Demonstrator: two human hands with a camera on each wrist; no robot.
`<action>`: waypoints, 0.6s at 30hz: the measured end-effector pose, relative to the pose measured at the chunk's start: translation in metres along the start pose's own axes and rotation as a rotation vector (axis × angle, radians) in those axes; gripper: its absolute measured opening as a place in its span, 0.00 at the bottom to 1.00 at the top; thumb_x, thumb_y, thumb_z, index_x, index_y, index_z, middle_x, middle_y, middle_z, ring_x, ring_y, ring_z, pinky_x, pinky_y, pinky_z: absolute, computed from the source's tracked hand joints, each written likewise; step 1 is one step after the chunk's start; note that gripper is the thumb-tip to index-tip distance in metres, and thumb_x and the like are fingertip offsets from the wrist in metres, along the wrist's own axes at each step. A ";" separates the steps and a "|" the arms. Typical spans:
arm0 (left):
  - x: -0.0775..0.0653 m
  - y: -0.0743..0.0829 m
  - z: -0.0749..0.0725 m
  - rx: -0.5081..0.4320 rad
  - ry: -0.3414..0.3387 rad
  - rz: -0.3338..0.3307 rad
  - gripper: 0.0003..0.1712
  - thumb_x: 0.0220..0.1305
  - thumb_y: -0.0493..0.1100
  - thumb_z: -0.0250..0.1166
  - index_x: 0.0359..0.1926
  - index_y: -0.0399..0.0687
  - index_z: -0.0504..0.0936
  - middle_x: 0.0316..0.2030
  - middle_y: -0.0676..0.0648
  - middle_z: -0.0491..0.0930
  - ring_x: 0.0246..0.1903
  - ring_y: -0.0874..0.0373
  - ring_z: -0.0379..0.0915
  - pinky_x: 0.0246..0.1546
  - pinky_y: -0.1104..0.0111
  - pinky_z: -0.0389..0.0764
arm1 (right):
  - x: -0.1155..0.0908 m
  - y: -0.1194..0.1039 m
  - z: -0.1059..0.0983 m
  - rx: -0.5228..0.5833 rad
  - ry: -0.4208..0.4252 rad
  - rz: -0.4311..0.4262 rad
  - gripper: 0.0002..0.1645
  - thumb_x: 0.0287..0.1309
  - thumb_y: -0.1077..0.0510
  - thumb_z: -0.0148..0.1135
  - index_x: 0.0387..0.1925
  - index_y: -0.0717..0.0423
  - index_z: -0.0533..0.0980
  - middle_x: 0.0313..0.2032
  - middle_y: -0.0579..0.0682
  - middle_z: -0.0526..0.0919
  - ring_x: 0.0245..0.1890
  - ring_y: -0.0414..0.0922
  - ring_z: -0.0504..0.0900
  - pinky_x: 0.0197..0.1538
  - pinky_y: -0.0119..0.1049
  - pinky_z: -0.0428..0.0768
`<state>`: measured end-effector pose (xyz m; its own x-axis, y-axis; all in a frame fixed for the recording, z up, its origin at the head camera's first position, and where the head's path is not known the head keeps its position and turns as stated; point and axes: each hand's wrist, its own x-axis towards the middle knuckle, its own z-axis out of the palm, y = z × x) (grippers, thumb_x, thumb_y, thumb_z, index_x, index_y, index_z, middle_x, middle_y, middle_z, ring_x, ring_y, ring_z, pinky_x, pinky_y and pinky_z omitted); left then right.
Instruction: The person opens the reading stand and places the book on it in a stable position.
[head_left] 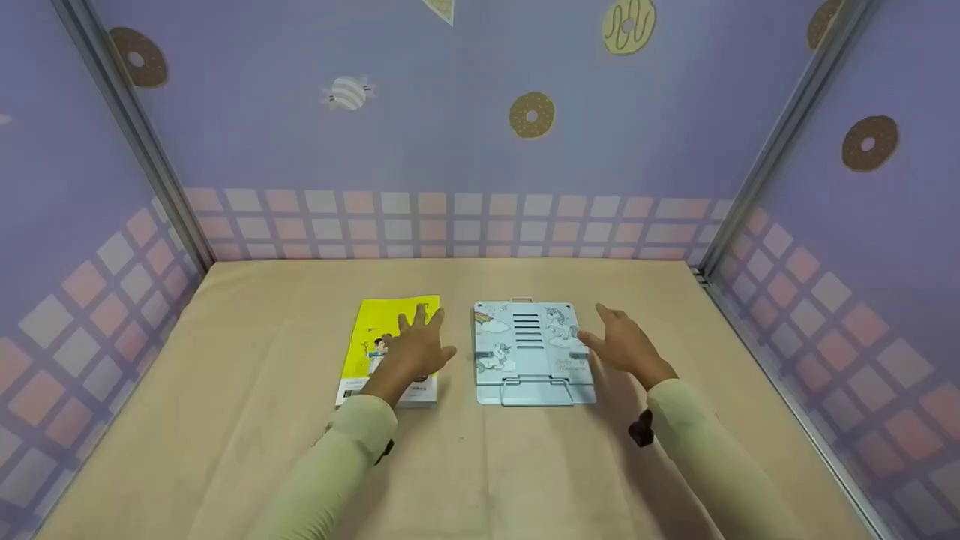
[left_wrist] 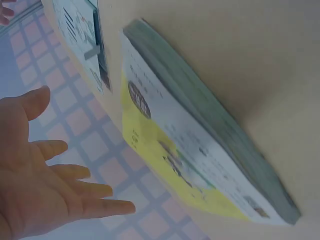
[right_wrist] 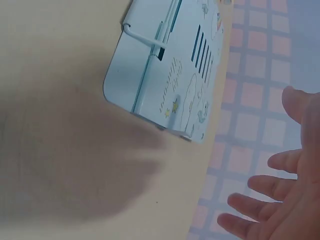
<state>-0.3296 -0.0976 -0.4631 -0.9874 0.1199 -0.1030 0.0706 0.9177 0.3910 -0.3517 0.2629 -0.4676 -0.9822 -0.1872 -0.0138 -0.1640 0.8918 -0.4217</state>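
A thick paperback book (head_left: 367, 322) with a yellow and white cover lies on the table, left of centre. My left hand (head_left: 418, 349) hovers over its right side with fingers spread; the left wrist view shows the palm apart from the book (left_wrist: 185, 150). To the right lies a light blue folding book stand (head_left: 529, 360), printed with unicorns and a rainbow, folded flat with a wire bracket along its front. My right hand (head_left: 626, 341) is near the stand's right edge, fingers extended, holding nothing. In the right wrist view the stand (right_wrist: 165, 75) is apart from the hand (right_wrist: 285, 185).
A beige cloth covers the table (head_left: 247, 450). Purple walls (head_left: 450, 150) with donut and checker prints enclose its back and sides, with metal posts (head_left: 142, 150) at the corners. A gap separates book and stand.
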 end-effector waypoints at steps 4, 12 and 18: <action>-0.001 0.009 0.010 -0.044 -0.018 0.012 0.43 0.70 0.53 0.63 0.79 0.49 0.57 0.80 0.37 0.48 0.78 0.34 0.48 0.72 0.38 0.57 | 0.000 -0.006 0.004 0.051 0.022 -0.014 0.42 0.72 0.46 0.57 0.74 0.69 0.59 0.67 0.72 0.71 0.67 0.68 0.72 0.67 0.62 0.71; 0.000 0.029 0.028 -0.091 -0.029 0.005 0.35 0.70 0.47 0.64 0.75 0.48 0.66 0.67 0.40 0.70 0.61 0.46 0.70 0.65 0.55 0.74 | 0.001 -0.016 0.020 0.052 -0.012 -0.015 0.27 0.69 0.53 0.60 0.61 0.68 0.75 0.48 0.65 0.86 0.46 0.56 0.86 0.48 0.50 0.84; 0.002 0.045 0.037 -0.129 -0.093 -0.023 0.31 0.71 0.46 0.63 0.71 0.45 0.71 0.59 0.42 0.75 0.50 0.51 0.71 0.57 0.60 0.77 | 0.001 -0.023 0.035 0.030 -0.086 0.035 0.18 0.67 0.54 0.61 0.49 0.64 0.82 0.44 0.58 0.87 0.40 0.49 0.82 0.45 0.43 0.82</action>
<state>-0.3229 -0.0423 -0.4793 -0.9709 0.1395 -0.1947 0.0236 0.8648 0.5015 -0.3456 0.2278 -0.4896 -0.9756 -0.1922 -0.1057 -0.1262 0.8859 -0.4463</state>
